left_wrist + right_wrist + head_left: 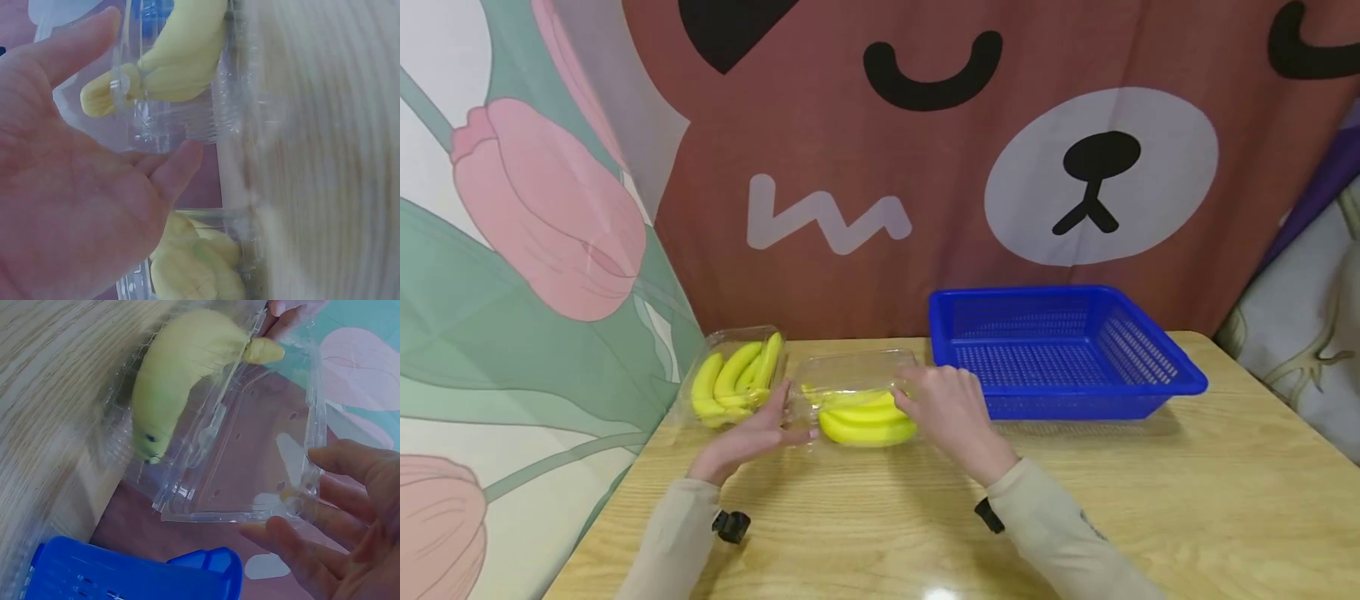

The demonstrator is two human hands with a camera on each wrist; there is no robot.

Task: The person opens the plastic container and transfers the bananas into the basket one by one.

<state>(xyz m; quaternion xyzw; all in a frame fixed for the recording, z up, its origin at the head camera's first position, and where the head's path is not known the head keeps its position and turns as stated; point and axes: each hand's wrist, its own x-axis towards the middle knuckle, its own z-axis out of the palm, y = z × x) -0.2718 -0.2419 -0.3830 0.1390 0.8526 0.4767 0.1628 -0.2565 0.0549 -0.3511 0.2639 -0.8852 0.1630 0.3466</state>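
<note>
And there's the clear box (pixel 195 122), down on the worktop (pixel 865 517), its see-through lid (pixel 244 462) tilted up off the rim; inside, yellow bananas (pixel 867 432) lie curved along its length, a stubby stem (pixel 266 351) poking past the edge

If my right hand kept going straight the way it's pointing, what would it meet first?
Your right hand would likely meet the lid first; it looks to be right at its edge, though depth is unclear.

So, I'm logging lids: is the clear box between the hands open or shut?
Open: its lid stands raised behind the bananas, with the right hand at the lid's edge.
</note>
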